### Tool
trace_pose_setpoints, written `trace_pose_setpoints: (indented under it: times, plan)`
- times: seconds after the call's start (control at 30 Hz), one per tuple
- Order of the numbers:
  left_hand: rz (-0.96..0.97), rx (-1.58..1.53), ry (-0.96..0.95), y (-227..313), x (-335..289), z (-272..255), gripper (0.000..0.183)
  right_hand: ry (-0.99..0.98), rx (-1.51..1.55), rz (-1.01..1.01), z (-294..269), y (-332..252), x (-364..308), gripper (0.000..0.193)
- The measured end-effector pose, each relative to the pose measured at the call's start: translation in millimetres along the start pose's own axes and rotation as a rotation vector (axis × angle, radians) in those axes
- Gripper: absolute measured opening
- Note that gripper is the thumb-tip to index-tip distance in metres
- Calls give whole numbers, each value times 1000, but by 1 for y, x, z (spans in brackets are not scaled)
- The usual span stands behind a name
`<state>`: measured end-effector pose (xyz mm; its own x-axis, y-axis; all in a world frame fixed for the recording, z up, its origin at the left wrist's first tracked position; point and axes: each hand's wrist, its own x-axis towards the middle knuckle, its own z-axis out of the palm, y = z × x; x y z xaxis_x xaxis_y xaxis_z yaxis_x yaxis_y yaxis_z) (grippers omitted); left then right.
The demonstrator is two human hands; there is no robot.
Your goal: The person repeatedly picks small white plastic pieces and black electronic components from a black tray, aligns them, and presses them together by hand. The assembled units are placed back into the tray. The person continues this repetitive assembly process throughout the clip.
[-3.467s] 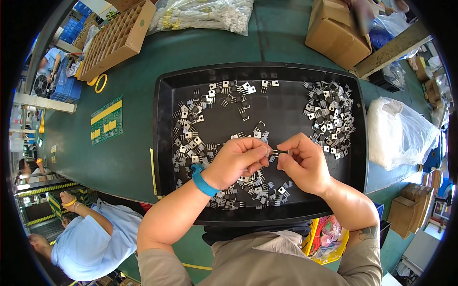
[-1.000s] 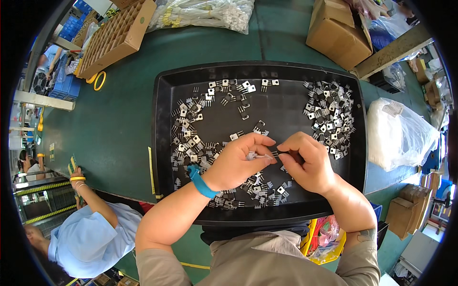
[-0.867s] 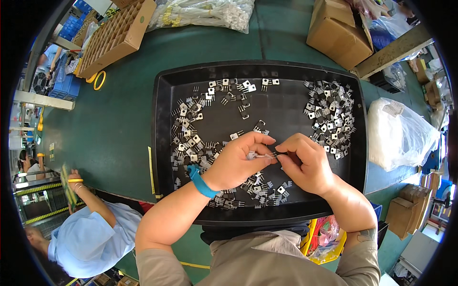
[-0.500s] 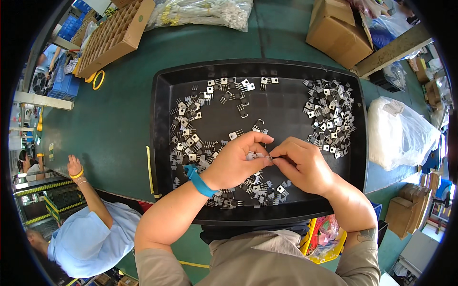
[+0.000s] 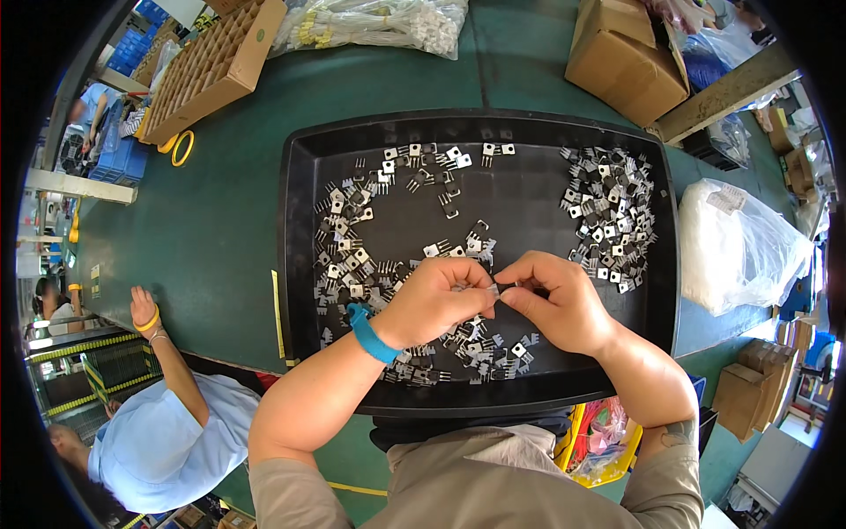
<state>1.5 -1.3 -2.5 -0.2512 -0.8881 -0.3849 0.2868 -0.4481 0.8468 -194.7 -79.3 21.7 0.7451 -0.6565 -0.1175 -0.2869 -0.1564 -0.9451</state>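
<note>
The left hand [image 5: 436,304] and right hand [image 5: 560,295] meet over the tray [image 5: 480,117], just right of its middle. Their fingertips come together on 1 small part [image 5: 500,288], dark with a pale bit at the left fingertips. The fingers of each hand are clamped on it, thumb against forefinger; they hide most of it, so its exact shape cannot be told. The left wrist wears a blue band [image 5: 370,339].

The black tray sits on the green desk [image 5: 220,229]. In it lie 2 main groups of small black parts with metal tabs and thin legs. The left heap [image 5: 348,256] runs down the left side and spreads under and below the left hand, with more parts along the far wall. The right heap [image 5: 608,220] lies against the right side, well apart from the left heap.

Right of the tray is a clear bag [image 5: 740,247] with white contents. Beyond the tray are a carton [image 5: 621,66], a bag of wires [image 5: 374,26] and, at far left, a divided box [image 5: 216,75] near yellow rings [image 5: 181,148]. A co-worker in light blue [image 5: 176,441] rests 1 hand on the desk at left.
</note>
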Motion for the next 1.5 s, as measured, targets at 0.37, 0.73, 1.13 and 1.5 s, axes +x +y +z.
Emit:
trace_pose_setpoints:
  times: [0.37,0.73,1.13,1.5]
  plan:
    - [16,-328,12,1,1,-7,15,-115,230,211,-9,1,6,8]
    - [103,-290,50,-1,4,-4,18,-656,-787,-415,26,0,-10,24]
    - [45,-320,25,0,5,-5,17,-649,-941,-351,28,-7,-16,17]
    - [-68,-116,-43,-6,4,-7,14,-514,-342,-118,-1,6,-6,9]
